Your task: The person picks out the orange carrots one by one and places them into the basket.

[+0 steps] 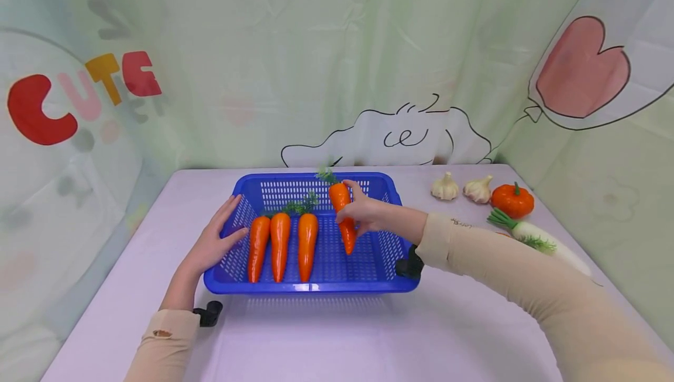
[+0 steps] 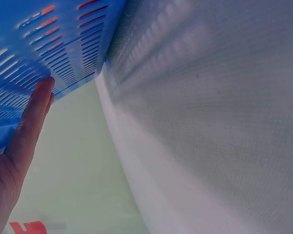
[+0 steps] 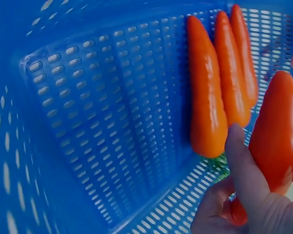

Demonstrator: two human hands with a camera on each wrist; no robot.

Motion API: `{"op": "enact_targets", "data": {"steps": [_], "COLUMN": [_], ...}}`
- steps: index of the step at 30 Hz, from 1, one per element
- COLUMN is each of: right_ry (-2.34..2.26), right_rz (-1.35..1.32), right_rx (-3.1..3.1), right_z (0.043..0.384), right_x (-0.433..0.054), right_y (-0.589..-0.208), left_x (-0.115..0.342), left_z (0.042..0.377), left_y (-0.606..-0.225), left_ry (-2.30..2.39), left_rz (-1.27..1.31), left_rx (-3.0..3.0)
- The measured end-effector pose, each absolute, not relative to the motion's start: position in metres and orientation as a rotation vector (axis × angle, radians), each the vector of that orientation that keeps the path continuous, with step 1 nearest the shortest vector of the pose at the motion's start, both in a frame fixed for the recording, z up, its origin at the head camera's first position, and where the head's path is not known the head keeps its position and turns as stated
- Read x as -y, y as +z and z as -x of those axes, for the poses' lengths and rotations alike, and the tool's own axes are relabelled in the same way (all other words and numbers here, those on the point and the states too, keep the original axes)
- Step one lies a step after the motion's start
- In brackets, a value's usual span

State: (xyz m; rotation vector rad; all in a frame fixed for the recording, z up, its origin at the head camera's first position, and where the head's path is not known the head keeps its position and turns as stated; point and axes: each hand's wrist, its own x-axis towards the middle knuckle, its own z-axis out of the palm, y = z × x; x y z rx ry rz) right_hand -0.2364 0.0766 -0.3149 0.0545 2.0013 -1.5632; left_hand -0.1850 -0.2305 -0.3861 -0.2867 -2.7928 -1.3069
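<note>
My right hand [image 1: 363, 211] grips an orange carrot [image 1: 340, 198] with a green leafy top, above the right half of a blue plastic basket [image 1: 310, 287]. The carrot's tip points down toward the basket floor. In the right wrist view the thumb lies along the held carrot [image 3: 278, 126]. Three more carrots [image 1: 281, 247] lie side by side in the basket's left half, tops toward the far wall. My left hand [image 1: 213, 241] holds the basket's left rim, thumb over the inside. Its fingers [image 2: 31, 114] lie straight along the perforated outer wall in the left wrist view.
On the right of the white-covered table [image 1: 463, 323] are two garlic bulbs [image 1: 445, 187], a small orange pumpkin [image 1: 512, 200] and a white radish [image 1: 553, 240]. Green leaves [image 1: 539, 244] lie across the radish, partly behind the right sleeve. A printed curtain [image 1: 237, 66] hangs behind.
</note>
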Motion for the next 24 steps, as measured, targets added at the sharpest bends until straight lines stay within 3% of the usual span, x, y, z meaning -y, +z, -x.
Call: {"op": "enact_targets", "data": {"steps": [24], "right_ry": [-1.294], "right_rz": [-0.268], "right_rx": [-2.129], "right_z": [0.248], "right_x": [-0.043], "right_y": [-0.348], "left_x": [0.229], "left_z": [0.186], "left_y": [-0.386], "left_ry": [-1.312], "left_rz": [0.272], "left_rx": [2.797]}}
